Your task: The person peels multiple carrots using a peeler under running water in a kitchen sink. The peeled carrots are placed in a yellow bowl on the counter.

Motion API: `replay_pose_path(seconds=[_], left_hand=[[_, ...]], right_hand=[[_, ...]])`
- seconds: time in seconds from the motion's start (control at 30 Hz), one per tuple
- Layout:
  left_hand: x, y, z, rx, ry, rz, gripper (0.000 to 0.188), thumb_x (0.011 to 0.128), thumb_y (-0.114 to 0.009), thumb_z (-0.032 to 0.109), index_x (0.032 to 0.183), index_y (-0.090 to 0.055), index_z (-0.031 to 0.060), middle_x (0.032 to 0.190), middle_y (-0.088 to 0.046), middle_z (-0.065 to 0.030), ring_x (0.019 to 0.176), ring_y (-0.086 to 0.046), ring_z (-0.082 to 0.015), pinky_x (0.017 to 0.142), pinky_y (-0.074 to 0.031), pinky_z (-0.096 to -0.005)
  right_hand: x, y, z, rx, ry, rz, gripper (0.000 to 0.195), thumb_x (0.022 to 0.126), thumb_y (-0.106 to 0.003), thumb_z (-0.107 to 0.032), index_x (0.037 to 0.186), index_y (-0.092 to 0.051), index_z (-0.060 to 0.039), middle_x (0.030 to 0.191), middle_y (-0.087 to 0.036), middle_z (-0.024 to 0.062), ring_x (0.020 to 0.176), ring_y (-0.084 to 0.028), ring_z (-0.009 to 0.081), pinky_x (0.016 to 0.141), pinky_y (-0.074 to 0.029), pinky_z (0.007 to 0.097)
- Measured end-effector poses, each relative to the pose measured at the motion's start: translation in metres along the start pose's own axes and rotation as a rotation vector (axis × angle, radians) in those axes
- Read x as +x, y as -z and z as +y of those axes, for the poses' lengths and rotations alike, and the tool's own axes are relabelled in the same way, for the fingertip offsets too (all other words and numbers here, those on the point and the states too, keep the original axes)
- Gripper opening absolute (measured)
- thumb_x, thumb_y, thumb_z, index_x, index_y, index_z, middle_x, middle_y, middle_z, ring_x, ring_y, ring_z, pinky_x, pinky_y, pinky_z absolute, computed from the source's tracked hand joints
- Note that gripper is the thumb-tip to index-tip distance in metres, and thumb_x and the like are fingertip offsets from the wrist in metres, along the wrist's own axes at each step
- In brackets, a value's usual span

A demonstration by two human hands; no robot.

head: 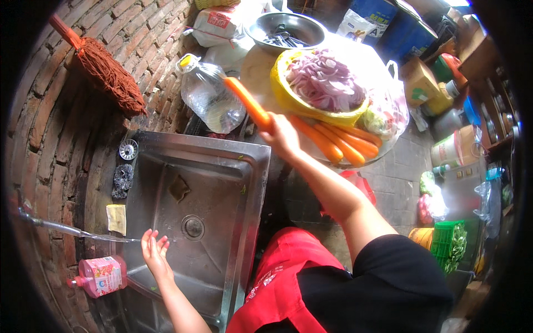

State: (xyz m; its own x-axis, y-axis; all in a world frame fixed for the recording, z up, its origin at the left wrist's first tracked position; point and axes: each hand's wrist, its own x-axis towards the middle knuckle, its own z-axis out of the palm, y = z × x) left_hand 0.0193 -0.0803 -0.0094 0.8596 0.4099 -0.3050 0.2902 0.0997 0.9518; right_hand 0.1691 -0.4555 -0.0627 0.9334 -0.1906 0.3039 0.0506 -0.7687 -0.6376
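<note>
My right hand (280, 135) grips the thick end of a long orange carrot (247, 102), which points away to the upper left beside the round table. More carrots (333, 143) lie together at the table's near edge, just right of that hand. Over the stainless steel sink (216, 262), my left hand (157, 252) is empty, its fingers apart. Clear water (112, 238) streams from the tap hose (62, 227) toward its fingertips. A yellow-lined bowl (287, 89) heaped with sliced red onion (325, 79) stands behind the carrots.
Along the sink's left ledge sit a strainer (128, 149), a steel scourer (123, 181), a sponge cloth (116, 219) and a pink detergent bottle (103, 277). A clear plastic jug (212, 95) stands behind the sink. A red mop (108, 79) hangs against the brick wall.
</note>
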Motion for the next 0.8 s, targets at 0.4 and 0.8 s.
replay_pose_path(seconds=[0.4, 0.8], left_hand=[[-0.005, 0.007, -0.018, 0.065, 0.083, -0.006, 0.023, 0.087, -0.042, 0.018, 0.108, -0.043, 0.0085, 0.100, -0.049, -0.0067, 0.076, -0.053, -0.0159, 0.069, -0.042, -0.0280], [-0.011, 0.020, -0.035, 0.120, 0.129, -0.044, 0.026, 0.084, -0.046, 0.023, 0.108, -0.044, 0.0109, 0.099, -0.050, -0.0059, 0.077, -0.052, -0.0155, 0.070, -0.041, -0.0291]], right_hand=[[-0.028, -0.043, 0.147, -0.670, 0.176, 0.019, 0.056, 0.072, -0.047, -0.016, 0.126, -0.033, -0.0193, 0.113, -0.041, 0.0081, 0.104, -0.040, 0.0236, 0.089, -0.031, 0.0386], [-0.068, -0.016, 0.108, -0.599, 0.092, -0.129, 0.039, 0.072, -0.043, -0.012, 0.110, -0.048, -0.0148, 0.122, -0.037, 0.0105, 0.114, -0.035, 0.0249, 0.098, -0.019, 0.0420]])
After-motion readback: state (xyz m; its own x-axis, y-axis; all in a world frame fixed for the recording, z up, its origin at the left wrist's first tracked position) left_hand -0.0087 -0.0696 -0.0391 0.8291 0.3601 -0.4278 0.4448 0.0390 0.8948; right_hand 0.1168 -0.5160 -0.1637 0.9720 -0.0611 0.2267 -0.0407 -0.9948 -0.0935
